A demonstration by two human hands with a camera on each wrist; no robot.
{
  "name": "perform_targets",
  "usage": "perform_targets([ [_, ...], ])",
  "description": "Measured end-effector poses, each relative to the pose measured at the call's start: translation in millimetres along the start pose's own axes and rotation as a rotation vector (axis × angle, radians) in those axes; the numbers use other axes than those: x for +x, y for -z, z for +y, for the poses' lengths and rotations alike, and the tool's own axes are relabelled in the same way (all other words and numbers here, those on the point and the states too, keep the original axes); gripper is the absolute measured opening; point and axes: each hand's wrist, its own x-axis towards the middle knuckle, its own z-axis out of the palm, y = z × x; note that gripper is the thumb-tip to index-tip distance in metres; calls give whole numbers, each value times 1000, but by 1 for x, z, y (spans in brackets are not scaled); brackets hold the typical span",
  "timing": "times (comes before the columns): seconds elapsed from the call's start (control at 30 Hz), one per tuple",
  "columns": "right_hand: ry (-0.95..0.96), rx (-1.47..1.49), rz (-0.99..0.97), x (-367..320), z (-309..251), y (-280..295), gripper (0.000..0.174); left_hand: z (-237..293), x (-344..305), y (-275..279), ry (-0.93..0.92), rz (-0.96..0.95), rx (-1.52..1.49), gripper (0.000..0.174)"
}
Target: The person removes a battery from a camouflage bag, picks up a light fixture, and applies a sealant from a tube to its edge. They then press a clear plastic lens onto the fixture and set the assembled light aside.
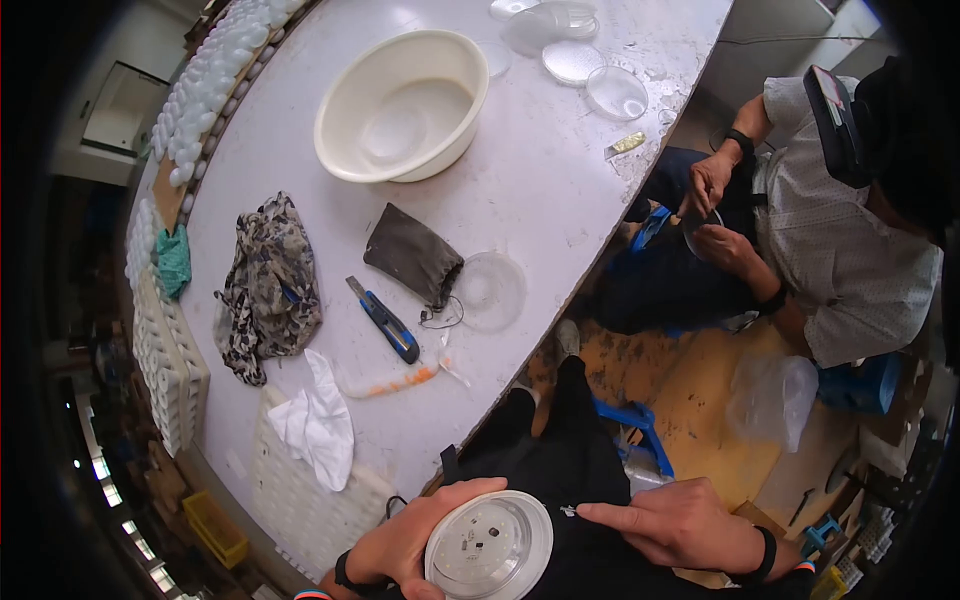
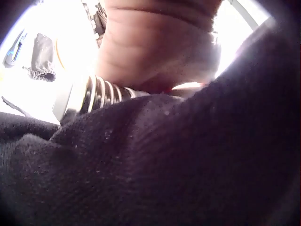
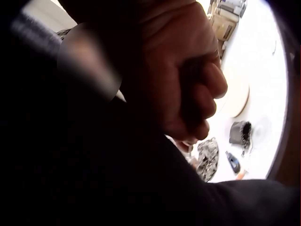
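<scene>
A white table (image 1: 560, 215) bears a cream plastic basin (image 1: 350, 110). The left hand (image 1: 395, 535) curls round an LED bulb (image 1: 490, 545) near the table's edge; the right hand (image 1: 680, 525) extends its index finger to a pale scrap (image 1: 569, 511), whether pinching it I cannot tell.

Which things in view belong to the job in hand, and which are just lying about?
In the job:
lamp, held by the left hand
scrap, at a fingertip of the right hand

Apparently just lying about:
basin
pouch
knife
camouflage cloth
white cloth
</scene>
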Motion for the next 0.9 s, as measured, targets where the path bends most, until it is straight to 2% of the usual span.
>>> perform_targets([
  [0.03, -60, 190, 50, 2, 7, -7, 47, -1, -1, -1, -89, 85, 43, 116],
  [0.13, -191, 840, 123, 24, 43, -34, 32, -4, 0, -1, -80, 161, 32, 116],
  [0.17, -454, 1048, -49, 35, 65, -49, 32, -7, -1, -2, -83, 161, 37, 116],
  [0.2, -325, 711, 150, 51, 97, -90, 32, -11, -3, -3, -90, 166, 16, 116],
  [0.23, -618, 113, -54, 62, 118, -120, 34, -15, -4, -3, -98, 170, -5, 116],
  [0.3, -604, 241, 108, 78, 146, -170, 34, -29, -2, 3, -119, 115, 14, 113],
  [0.33, -590, 244, 96, 89, 162, -195, 34, -34, -6, 2, -127, 71, 15, 110],
  [0.4, -443, 325, 531, 112, 175, -225, 34, -34, -17, -1, -91, 163, 121, 117],
  [0.43, -437, 331, 532, 120, 175, -228, 34, -34, -22, -1, -61, 236, 226, 125],
  [0.5, -854, 1021, 241, 142, 176, -223, 37, -50, -33, 2, -83, 224, 319, 123],
  [0.53, -848, 1020, 227, 147, 167, -214, 37, -56, -38, 3, -106, 209, 404, 122],
  [0.57, -868, 1186, 221, 148, 156, -204, 39, -58, -42, 4, -102, 224, 400, 122],
  [0.63, -933, 1414, 258, 138, 130, -187, 45, -61, -48, 5, -146, 176, 363, 105],
  [0.67, -935, 1410, 245, 128, 123, -180, 45, -68, -53, 3, -144, 187, 357, 105],
  [0.73, -735, 1550, 150, 103, 112, -169, 42, -86, -62, -3, -146, 260, 142, 105],
  [0.77, -741, 1543, 141, 94, 102, -162, 42, -88, -64, -4, -148, 268, 134, 105],
  [0.83, -671, 1209, 181, 79, 82, -150, 37, -89, -67, -6, -88, 282, 51, 105],
  [0.87, -673, 1206, 179, 73, 73, -149, 37, -91, -68, -5, -89, 284, 48, 105],
  [0.9, -494, 957, 195, 65, 64, -150, 39, -92, -69, -4, -53, 266, -67, 106],
])
